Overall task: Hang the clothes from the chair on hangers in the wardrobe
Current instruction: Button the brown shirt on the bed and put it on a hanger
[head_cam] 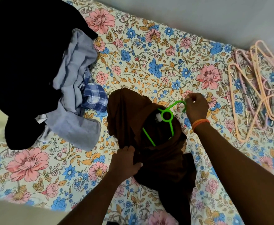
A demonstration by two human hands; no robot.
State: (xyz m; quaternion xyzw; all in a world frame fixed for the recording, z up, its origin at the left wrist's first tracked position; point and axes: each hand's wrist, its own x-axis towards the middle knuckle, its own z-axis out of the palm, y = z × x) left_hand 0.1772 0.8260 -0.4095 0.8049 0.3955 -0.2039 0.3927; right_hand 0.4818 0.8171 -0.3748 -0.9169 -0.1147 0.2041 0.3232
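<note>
With our right hand (196,107) pinching the green hanger (166,118) hook and left hand (125,161) gripping the brown garment (157,153), we should seat both shoulders evenly.

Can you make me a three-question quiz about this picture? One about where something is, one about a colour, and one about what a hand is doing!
1. Where is the pile of pink hangers?
A. On the flowery bedsheet, at the right
B. Under the dark clothes
C. On the floor

2. What colour is the hanger inside the brown garment?
A. Pink
B. Green
C. Blue

3. What is the right hand doing?
A. Lying flat on the bed
B. Holding a sock
C. Pinching the hanger's hook

Answers: 1 A, the pink hangers lie on the sheet near the right edge. 2 B, bright green plastic shows in the garment's neck opening. 3 C, its fingers close on the hook tip, while the left hand grips the brown cloth.
</note>
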